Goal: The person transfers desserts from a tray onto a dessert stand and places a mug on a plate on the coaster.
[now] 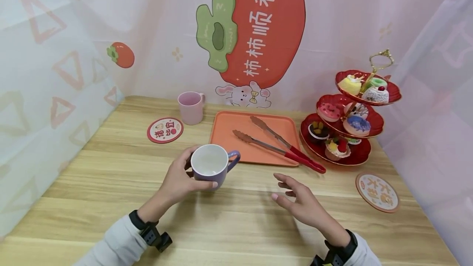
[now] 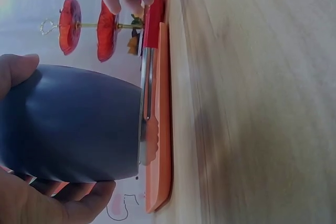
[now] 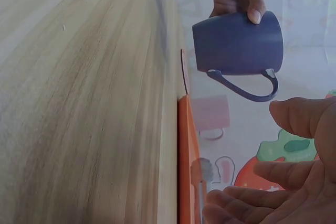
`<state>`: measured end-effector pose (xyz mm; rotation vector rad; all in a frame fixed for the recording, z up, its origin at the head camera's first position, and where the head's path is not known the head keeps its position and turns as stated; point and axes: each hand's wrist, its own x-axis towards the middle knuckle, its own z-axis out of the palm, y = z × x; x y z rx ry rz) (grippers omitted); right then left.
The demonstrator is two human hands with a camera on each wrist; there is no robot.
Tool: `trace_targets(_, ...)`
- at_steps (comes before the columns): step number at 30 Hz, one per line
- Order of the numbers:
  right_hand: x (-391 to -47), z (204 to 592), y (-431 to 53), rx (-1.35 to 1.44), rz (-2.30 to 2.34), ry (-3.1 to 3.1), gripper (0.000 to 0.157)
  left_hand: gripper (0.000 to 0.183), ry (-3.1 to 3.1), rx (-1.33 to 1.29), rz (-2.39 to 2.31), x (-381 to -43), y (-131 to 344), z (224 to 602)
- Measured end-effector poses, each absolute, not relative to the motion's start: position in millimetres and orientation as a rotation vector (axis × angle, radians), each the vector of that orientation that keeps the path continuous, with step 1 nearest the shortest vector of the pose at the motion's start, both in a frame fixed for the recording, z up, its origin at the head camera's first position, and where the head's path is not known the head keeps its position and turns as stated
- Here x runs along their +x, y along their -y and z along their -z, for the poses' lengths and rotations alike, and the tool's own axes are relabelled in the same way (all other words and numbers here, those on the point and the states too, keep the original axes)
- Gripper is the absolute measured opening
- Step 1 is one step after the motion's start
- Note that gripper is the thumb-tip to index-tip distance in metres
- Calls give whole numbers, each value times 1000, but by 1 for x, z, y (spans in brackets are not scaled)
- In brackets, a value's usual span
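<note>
My left hand [image 1: 181, 180] grips a purple mug [image 1: 210, 176] round its body, thumb on the near side, and holds it upright just above the table. The mug's white inside shows from above, and its handle [image 1: 234, 160] points to the right. In the left wrist view the mug [image 2: 73, 124] looks dark blue, with fingers curled round it. To the right, my right hand [image 1: 301, 202] hovers over the table with its fingers loosely extended, holding nothing. Seen from the right wrist, the mug's handle [image 3: 244, 90] faces this hand, apart from it.
Behind the hands, red-handled tongs [image 1: 273, 147] lie across an orange tray [image 1: 221, 124]. A pink mug [image 1: 192, 112] and a round coaster [image 1: 165, 130] stand back left. At right are a three-tier red stand [image 1: 363, 157] of cakes and another coaster [image 1: 377, 192].
</note>
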<state>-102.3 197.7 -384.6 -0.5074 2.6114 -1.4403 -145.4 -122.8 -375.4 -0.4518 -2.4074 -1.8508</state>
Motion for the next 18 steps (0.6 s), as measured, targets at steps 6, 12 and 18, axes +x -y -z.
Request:
trace_targets(6, -103, 384, -193, -531, 1450, -2592, 54, 86, 2417, -496, 1880, -142, 120, 379)
trace_targets(12, -103, 385, -191, -566, 1453, -2581, 53, 88, 2452, -565, 1894, -139, 114, 384)
trace_targets(18, -105, 384, -186, -580, 1518, -2527, 51, 90, 2478, -628, 1906, -136, 105, 385)
